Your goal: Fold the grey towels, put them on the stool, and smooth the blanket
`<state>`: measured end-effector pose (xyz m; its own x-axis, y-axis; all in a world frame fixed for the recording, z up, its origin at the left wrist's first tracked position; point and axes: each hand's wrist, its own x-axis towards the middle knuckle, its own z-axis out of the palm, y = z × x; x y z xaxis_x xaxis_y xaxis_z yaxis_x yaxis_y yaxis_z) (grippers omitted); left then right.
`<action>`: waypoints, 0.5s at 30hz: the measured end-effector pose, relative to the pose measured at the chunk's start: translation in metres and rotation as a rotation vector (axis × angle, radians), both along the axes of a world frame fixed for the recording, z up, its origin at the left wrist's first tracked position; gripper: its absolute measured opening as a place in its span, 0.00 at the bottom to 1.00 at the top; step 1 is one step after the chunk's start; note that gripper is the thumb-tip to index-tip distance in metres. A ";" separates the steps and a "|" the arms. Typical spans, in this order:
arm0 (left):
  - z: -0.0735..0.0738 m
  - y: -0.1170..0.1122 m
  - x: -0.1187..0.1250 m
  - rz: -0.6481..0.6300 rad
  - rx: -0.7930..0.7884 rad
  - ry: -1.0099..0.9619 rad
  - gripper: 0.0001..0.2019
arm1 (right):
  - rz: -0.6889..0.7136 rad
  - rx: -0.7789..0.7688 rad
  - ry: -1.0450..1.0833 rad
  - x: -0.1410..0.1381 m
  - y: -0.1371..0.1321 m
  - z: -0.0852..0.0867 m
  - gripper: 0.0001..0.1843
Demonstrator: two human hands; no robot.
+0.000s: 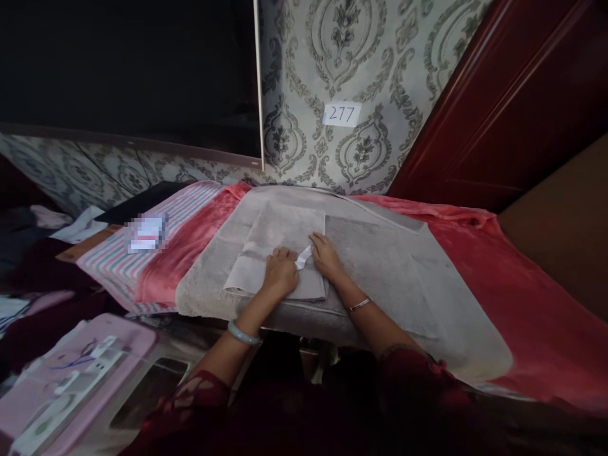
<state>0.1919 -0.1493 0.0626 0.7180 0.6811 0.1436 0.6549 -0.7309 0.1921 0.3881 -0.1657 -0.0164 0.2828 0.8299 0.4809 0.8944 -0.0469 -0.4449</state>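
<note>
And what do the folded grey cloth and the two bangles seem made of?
Folded cloth: likely plush fabric, matte, its surface looking brushed. Left bangle: perhaps polished stone or glass, smooth and pale. Right bangle: probably polished metal, given its bright gleam.

The person wears a dark red garment [285,421], which becomes almost black at the front, so its details are hard to see there. The left sleeve [209,387] has a pattern like lace, with small openings near its edge. The right sleeve [403,367] is of the same deep red, and a small ruffled piece stands out on its outer side. Both sleeves leave the forearms bare. Around the left wrist there is a thick, round bangle [244,333] of pale grey-green colour, smooth and slightly shiny. Around the right wrist goes a thin, silvery bracelet [360,304].
</note>
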 end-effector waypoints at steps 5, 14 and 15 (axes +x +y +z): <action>-0.001 0.016 0.010 -0.083 -0.125 -0.017 0.22 | 0.029 0.083 0.064 0.007 0.002 -0.006 0.27; 0.005 0.014 0.006 -0.155 -0.262 -0.031 0.21 | 0.050 0.140 0.120 0.009 0.005 -0.011 0.24; 0.005 0.012 0.007 -0.151 -0.267 -0.033 0.21 | 0.048 0.140 0.123 0.009 0.005 -0.010 0.24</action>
